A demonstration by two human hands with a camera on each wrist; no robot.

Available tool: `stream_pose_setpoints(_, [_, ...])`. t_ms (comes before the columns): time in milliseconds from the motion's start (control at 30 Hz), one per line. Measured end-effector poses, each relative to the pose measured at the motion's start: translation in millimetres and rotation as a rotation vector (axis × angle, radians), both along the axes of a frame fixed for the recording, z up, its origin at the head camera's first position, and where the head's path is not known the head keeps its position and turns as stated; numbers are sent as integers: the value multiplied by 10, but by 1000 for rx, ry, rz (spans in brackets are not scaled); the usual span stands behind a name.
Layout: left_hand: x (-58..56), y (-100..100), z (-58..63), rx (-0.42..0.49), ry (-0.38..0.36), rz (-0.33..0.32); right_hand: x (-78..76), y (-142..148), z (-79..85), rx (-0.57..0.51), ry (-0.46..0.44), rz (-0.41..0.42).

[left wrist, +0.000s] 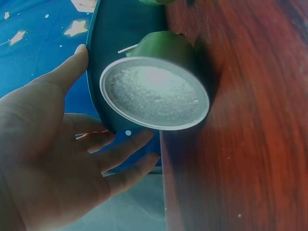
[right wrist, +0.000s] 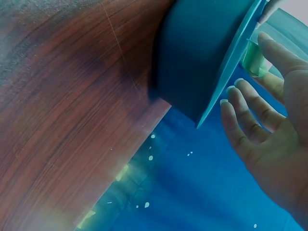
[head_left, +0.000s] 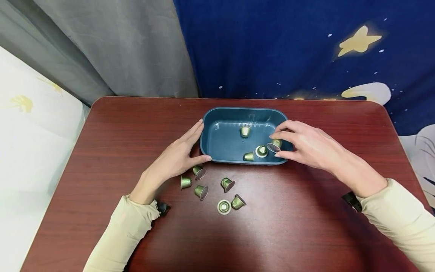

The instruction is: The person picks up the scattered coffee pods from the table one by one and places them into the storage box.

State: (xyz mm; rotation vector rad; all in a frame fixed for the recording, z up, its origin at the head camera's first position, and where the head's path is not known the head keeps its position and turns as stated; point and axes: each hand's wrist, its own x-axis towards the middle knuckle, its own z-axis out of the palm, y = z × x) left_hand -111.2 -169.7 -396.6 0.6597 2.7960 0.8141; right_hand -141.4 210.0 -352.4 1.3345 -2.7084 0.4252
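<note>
A blue plastic basin (head_left: 224, 145) stands on the table, with three green coffee capsules lying inside it, one of them (head_left: 245, 131) near the far side. Between thumb and fingertips my right hand (head_left: 307, 145) pinches another green capsule (head_left: 276, 143) over the basin's right end. The right wrist view also shows this held capsule (right wrist: 254, 60) just beyond the rim. My left hand (head_left: 176, 153) rests against the basin's left end, fingers straight along the wall and thumb at the near corner. Close to the left wrist camera is a capsule (left wrist: 154, 94) with its foil lid facing it.
Several more green capsules lie loose on the wooden table (head_left: 289, 226) in front of the basin, one (head_left: 224, 207) with its base up. Behind the table's far edge hang a grey curtain (head_left: 136, 49) and a blue curtain (head_left: 272, 49) with stars.
</note>
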Motion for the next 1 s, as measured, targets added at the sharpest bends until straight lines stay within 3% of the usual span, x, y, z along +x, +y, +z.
stream_pose_setpoints(1000, [-7, -4, -15, 7, -9, -8, -236, -175, -101, 60, -56, -14])
